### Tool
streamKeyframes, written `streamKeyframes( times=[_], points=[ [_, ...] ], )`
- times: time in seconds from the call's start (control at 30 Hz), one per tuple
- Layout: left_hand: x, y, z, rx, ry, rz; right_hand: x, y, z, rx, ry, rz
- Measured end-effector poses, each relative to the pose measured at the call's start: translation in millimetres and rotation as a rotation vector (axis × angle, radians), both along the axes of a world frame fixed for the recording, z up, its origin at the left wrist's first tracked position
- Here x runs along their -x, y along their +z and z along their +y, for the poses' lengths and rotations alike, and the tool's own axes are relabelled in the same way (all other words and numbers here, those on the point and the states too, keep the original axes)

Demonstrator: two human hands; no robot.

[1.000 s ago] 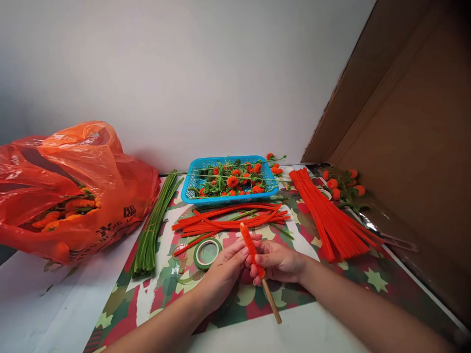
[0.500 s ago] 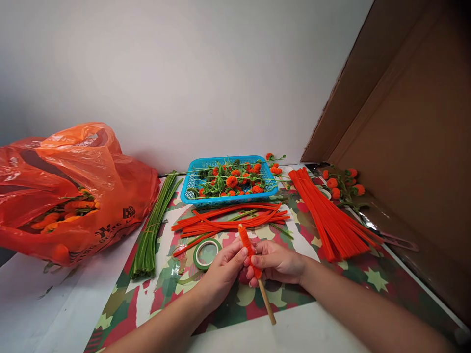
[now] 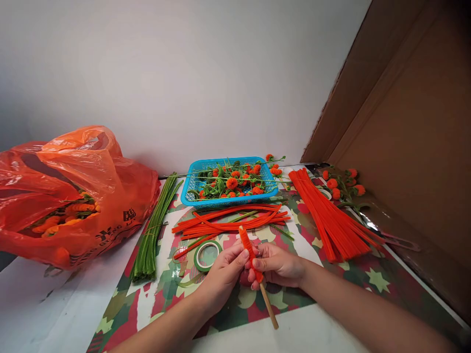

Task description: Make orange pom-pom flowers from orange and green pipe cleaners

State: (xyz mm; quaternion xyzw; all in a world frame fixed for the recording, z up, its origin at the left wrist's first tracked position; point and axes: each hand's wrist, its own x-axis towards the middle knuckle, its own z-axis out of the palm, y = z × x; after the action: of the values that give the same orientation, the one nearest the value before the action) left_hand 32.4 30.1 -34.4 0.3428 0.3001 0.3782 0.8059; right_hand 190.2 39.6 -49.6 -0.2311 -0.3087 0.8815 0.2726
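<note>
In the head view, the left hand (image 3: 228,267) and the right hand (image 3: 278,264) both have their grip closed on the orange coil (image 3: 248,243), which is wrapped around the wooden stick (image 3: 270,308). The stick is held tilted above the surface (image 3: 309,329), near the tape roll (image 3: 197,259). Behind it lie loose orange strips (image 3: 228,225), and farther, a blue basket (image 3: 231,202) contains orange flowers (image 3: 231,183).
</note>
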Motion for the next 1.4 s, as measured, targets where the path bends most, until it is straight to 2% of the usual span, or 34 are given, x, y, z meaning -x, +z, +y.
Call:
streamKeyframes(
  times=[0.43,0.67,1.4],
  points=[
    [0.1,-1.0,1.6,-0.059,0.009,0.095,0.4,2.6,-0.5,-0.023,-0.010,-0.055],
    [-2.1,6.2,-1.1,0.014,0.028,-0.037,-1.0,-1.7,0.7,0.014,0.020,0.007],
    [3.7,-7.5,-2.1,-0.150,0.109,0.124,-2.1,-3.7,1.9,0.020,0.083,0.073]
  ],
)
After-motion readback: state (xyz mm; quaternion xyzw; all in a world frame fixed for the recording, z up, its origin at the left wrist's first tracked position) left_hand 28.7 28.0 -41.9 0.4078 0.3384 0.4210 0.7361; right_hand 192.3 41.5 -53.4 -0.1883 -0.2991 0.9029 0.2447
